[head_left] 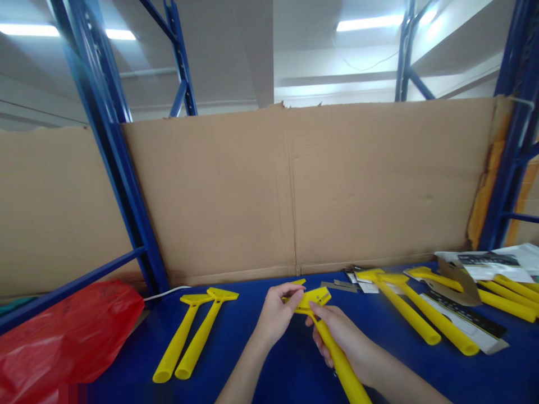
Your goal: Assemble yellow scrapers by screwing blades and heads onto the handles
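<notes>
One yellow T-shaped scraper (332, 340), head (310, 300) in left hand's (275, 313) grip, smooth handle (344, 367) in right hand's (347, 336)

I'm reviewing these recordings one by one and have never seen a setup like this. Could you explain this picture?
No machine is visible: these are a person's bare hands, filmed by a camera worn on the head, looking forward and down. The right hand grips a yellow scraper-like tool by its handle; the left hand is at the tool's head. On the blue surface, two similar tools lie to the left, and more yellow tools lie to the right, near printed packaging. A red bag sits far left; cardboard stands behind.
</notes>
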Demonstrator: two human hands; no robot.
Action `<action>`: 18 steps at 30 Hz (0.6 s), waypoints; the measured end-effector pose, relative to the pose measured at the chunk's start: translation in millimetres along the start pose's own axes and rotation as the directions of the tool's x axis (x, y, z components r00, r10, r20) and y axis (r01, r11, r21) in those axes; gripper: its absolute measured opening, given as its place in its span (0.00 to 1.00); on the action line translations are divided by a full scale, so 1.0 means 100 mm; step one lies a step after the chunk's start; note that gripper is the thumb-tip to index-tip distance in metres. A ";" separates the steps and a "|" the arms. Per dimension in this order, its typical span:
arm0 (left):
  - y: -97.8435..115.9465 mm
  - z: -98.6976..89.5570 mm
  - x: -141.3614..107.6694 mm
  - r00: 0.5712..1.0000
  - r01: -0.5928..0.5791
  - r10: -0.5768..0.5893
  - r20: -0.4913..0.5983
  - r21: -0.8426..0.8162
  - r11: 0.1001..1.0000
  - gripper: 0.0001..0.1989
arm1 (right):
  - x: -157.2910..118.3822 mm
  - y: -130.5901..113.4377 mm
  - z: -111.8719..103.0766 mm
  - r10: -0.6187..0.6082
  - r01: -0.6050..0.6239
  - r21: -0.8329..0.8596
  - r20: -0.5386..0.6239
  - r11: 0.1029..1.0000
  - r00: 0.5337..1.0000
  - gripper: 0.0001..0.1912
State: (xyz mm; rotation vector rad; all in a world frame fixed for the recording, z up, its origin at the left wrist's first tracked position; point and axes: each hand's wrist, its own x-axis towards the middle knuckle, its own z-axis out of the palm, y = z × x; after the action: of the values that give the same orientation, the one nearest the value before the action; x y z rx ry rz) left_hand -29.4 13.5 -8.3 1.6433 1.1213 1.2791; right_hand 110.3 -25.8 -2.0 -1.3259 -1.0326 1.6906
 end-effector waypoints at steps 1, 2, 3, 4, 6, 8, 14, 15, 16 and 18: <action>0.00 0.00 0.00 1.000 0.003 -0.003 -0.003 0.001 1.000 0.14 | 0.00 0.01 0.00 0.001 -0.001 -0.001 0.004 1.000 1.000 0.16; 0.00 0.00 0.00 1.000 0.009 -0.009 -0.005 0.003 1.000 0.13 | 0.00 0.01 0.00 0.000 0.000 -0.001 0.005 1.000 1.000 0.16; -0.01 0.00 0.00 1.000 0.016 -0.016 -0.006 0.007 1.000 0.13 | 0.01 0.02 0.00 -0.003 0.003 0.000 0.007 1.000 1.000 0.15; -0.01 0.00 0.00 1.000 0.024 -0.024 -0.004 0.009 1.000 0.13 | 0.01 0.02 -0.01 -0.007 0.007 0.001 0.007 1.000 1.000 0.15; -0.02 0.00 0.00 0.999 0.035 -0.035 0.011 0.008 0.999 0.13 | 0.01 0.03 -0.01 -0.014 0.014 0.006 0.007 1.000 1.000 0.14; -0.02 0.00 0.00 0.999 0.037 -0.037 0.020 0.002 0.999 0.12 | 0.01 0.02 -0.01 -0.014 0.014 0.006 0.008 1.000 1.000 0.13; 0.03 -0.05 -0.02 0.999 0.025 -0.026 0.035 0.031 0.999 0.12 | -0.02 -0.01 -0.01 -0.008 0.007 0.043 0.016 0.999 1.000 0.11; 0.04 -0.06 -0.02 0.999 0.018 -0.020 0.048 0.035 0.999 0.13 | -0.03 -0.01 -0.02 -0.007 0.006 0.053 0.017 0.999 1.000 0.09; 0.05 -0.08 -0.02 0.998 0.015 -0.016 0.064 0.031 0.999 0.13 | -0.03 -0.01 -0.02 -0.006 0.004 0.061 0.020 0.998 1.000 0.08; 0.05 -0.11 -0.03 0.995 0.018 -0.019 0.093 0.002 1.000 0.13 | -0.03 0.00 -0.02 -0.008 0.005 0.073 0.035 0.997 0.999 0.06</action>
State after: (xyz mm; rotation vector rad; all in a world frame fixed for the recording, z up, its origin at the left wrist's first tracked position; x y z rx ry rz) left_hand -39.0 9.8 -1.9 1.6719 1.0784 1.1782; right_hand 113.0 -28.2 -1.5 -1.2491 -0.9853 1.7362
